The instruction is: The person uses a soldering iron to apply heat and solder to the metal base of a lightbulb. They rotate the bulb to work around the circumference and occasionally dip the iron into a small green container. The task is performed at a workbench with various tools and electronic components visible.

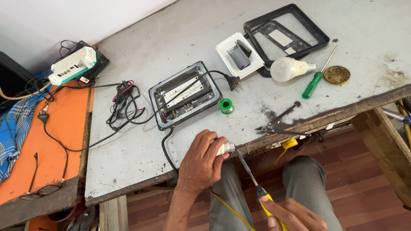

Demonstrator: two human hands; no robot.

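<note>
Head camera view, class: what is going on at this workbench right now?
A seated person grips a small white bulb part in the left hand at the bench edge. The right hand holds a yellow-handled soldering iron, its tip at the part's metal end. An opened floodlight housing, a solder spool, pliers, a white bulb and a green screwdriver lie on the table.

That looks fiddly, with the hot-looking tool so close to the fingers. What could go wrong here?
1. The left hand grips the small bulb base right where the iron tip touches; a slip might burn a finger.
2. The iron, held in the right hand, hangs over the person's lap, so drips could land on the trousers.
3. The pliers lie near the table edge and could be knocked off.
</note>
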